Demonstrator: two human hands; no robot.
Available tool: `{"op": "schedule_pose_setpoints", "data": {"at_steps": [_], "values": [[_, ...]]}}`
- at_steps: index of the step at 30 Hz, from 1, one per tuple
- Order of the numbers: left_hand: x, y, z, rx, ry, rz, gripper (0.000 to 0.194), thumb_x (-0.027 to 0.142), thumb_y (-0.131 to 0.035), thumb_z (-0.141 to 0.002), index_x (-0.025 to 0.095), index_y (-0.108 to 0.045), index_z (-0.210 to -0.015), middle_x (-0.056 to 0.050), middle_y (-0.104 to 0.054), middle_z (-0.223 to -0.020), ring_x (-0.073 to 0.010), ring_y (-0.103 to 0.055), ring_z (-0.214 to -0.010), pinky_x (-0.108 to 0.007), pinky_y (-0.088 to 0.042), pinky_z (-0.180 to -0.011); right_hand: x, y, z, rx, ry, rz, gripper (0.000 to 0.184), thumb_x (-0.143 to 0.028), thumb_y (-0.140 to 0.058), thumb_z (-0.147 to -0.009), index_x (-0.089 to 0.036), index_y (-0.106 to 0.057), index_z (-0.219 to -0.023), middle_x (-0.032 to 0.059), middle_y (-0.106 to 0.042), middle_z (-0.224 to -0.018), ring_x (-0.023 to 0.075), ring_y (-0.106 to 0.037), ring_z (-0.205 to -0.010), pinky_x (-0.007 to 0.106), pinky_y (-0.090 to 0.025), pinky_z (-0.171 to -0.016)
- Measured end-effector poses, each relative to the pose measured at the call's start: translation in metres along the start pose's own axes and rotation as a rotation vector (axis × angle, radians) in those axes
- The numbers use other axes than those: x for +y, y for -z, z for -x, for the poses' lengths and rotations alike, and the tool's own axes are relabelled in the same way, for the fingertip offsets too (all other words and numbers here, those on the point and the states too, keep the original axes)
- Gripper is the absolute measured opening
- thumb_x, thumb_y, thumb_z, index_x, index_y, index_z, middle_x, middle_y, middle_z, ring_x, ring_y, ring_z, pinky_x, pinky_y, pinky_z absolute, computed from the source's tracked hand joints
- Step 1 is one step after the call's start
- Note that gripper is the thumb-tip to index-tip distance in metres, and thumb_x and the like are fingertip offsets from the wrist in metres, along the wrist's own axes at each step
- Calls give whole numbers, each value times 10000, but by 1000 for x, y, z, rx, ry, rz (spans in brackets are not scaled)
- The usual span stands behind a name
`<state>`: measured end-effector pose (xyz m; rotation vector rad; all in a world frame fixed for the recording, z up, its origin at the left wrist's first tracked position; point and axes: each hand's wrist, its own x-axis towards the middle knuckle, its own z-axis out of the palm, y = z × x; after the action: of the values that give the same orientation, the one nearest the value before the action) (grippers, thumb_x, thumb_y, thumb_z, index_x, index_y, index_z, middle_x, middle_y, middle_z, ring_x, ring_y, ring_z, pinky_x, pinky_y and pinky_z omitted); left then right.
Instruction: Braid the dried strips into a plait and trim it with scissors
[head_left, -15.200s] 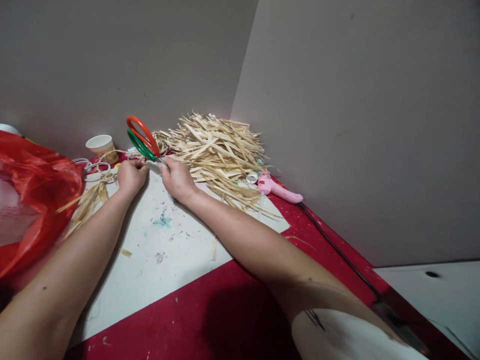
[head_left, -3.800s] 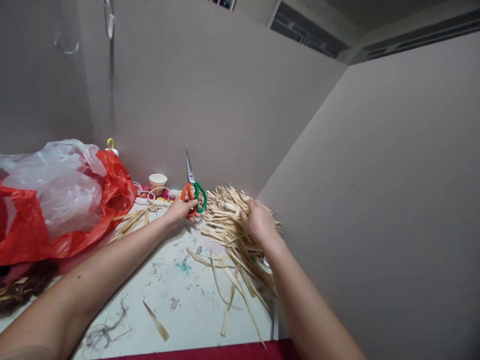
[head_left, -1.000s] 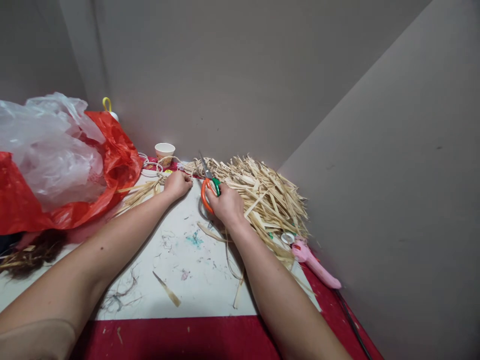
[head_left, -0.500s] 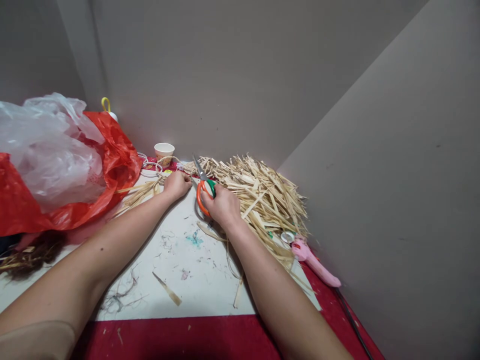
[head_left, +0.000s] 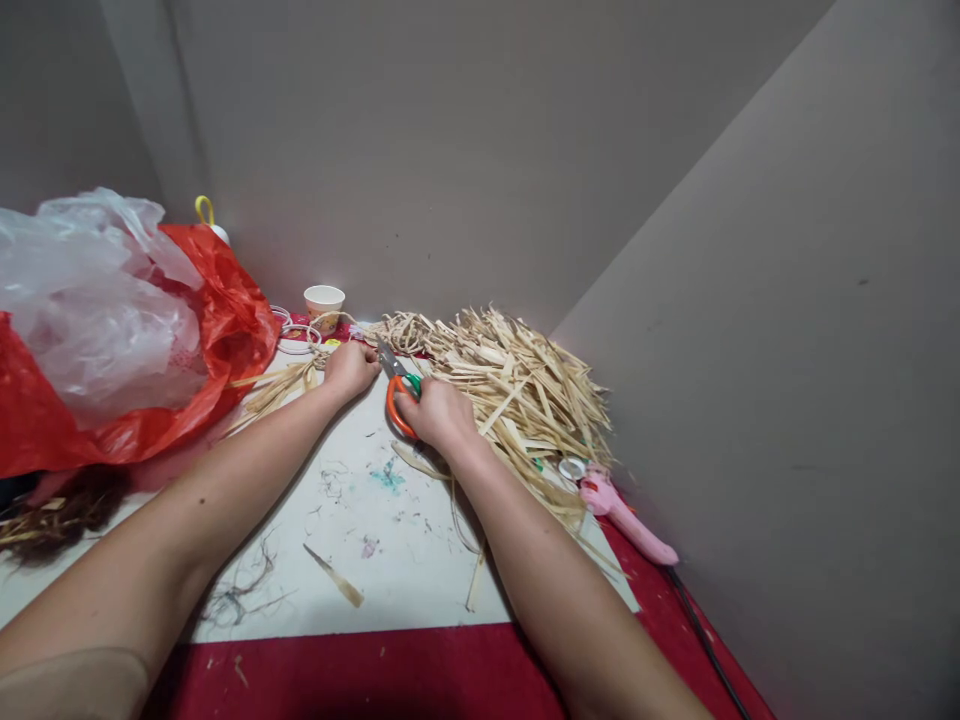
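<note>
My right hand is closed around the handles of a pair of scissors with orange and green grips. Their blades point away from me, close together, with the tips near the fingers of my left hand. My left hand is closed in a pinch; what lies between its fingers is too small to make out. Just left of that hand lies a bundle of pale straw strips tied with cord. A large heap of dry straw strips spreads beyond and to the right of the scissors.
A white paper sheet covers part of the red table. At left are a red and clear plastic bag and brown fibres. A paper cup stands by the wall. A pink glue gun with a black cable lies right.
The scissors' blades have swung from spread apart to closed near my left fingertips. My left hand has stayed almost in place; the whole view has shifted slightly.
</note>
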<state>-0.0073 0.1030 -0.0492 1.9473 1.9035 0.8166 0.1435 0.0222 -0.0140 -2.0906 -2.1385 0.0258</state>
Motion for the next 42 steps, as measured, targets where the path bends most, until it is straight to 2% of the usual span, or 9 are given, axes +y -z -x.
{"op": "schedule_pose_setpoints", "data": {"at_steps": [5, 11, 16, 22, 28, 33, 38, 40, 42], "values": [[1, 0, 0, 2, -9, -9, 213, 316, -596, -709, 212, -762, -793, -52, -752, -819, -188, -645, -739, -273, -408, -632, 0, 5, 2, 196, -28, -25, 506, -535, -326, -901, -150, -594, -1090, 144, -702, -910, 279, -671, -873, 343, -464, -747], [2, 1, 1, -3, -8, -21, 226, 330, -595, -723, 212, -765, -812, -53, -752, -818, -183, -640, -719, -272, -411, -631, -1, -1, 1, -6, 15, 10, 458, -529, -411, -860, -153, -653, -957, 153, -706, -920, 304, -670, -896, 350, -471, -740], [2, 2, 2, -5, -7, -28, 223, 324, -584, -722, 213, -763, -796, -53, -753, -817, -182, -638, -724, -270, -409, -631, -3, 4, 5, 164, -21, -5, 513, -538, -335, -899, -148, -601, -1100, 152, -704, -928, 286, -670, -905, 351, -463, -776], [2, 1, 1, 0, -9, -38, 226, 327, -580, -724, 219, -763, -799, -55, -752, -815, -183, -636, -724, -270, -412, -635, -5, 3, 6, -16, -4, 12, 459, -513, -411, -864, -144, -652, -990, 168, -704, -939, 302, -671, -908, 352, -471, -758], [1, -1, 0, 5, -18, -42, 220, 304, -577, -716, 221, -763, -799, -54, -752, -822, -191, -640, -740, -278, -419, -651, -2, 2, 5, 191, -27, 5, 495, -535, -344, -893, -150, -602, -1066, 143, -708, -893, 284, -679, -862, 349, -473, -749], [4, 2, 2, 1, -18, -48, 229, 313, -576, -728, 226, -766, -821, -54, -752, -836, -194, -643, -755, -278, -428, -672, -5, -1, 6, 7, 21, 13, 444, -511, -414, -858, -148, -646, -967, 161, -708, -912, 304, -674, -893, 355, -479, -741], [4, 2, 3, 3, -24, -48, 232, 309, -574, -728, 220, -766, -825, -54, -750, -841, -199, -646, -761, -283, -435, -677, -2, 1, 5, 189, -25, -9, 494, -537, -328, -900, -155, -595, -1065, 139, -707, -903, 282, -676, -869, 351, -474, -752], [3, 1, 2, 3, -24, -49, 227, 309, -575, -729, 225, -765, -821, -51, -749, -827, -196, -646, -755, -281, -436, -676, -2, 0, 5, 160, -6, 8, 481, -527, -351, -896, -145, -599, -1051, 145, -705, -898, 282, -676, -863, 348, -472, -752], [3, 0, 2, 4, -19, -53, 225, 315, -575, -732, 226, -765, -816, -52, -748, -814, -195, -645, -747, -280, -435, -671, -2, -1, 4, 65, 21, 29, 446, -516, -409, -873, -142, -625, -983, 152, -705, -891, 288, -676, -864, 343, -473, -745]]}}
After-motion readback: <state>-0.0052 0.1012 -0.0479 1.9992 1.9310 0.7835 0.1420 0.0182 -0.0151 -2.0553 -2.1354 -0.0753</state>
